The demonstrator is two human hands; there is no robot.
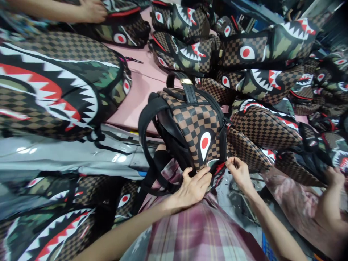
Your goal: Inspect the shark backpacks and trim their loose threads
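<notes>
A small checkered backpack (pixel 187 123) with a red-and-white eye patch rests tilted on my lap, against the table edge. Its black straps (pixel 148 130) hang to the left, and its top handle carries a gold clasp. My left hand (pixel 194 185) grips the bag's lower side, fingers bent over the material below the eye patch. At the bag's right edge, by the black zipper seam, my right hand (pixel 239 173) has thumb and forefinger pinched together. What lies in that pinch is too small to make out.
Similar shark-mouth backpacks are piled on the pink table (pixel 136 98) ahead and right. A large one (pixel 54 83) lies at left; more (pixel 59 217) are below it. Another person's hand (pixel 94 11) touches a bag at upper left. A second person's hand (pixel 334 177) is at right.
</notes>
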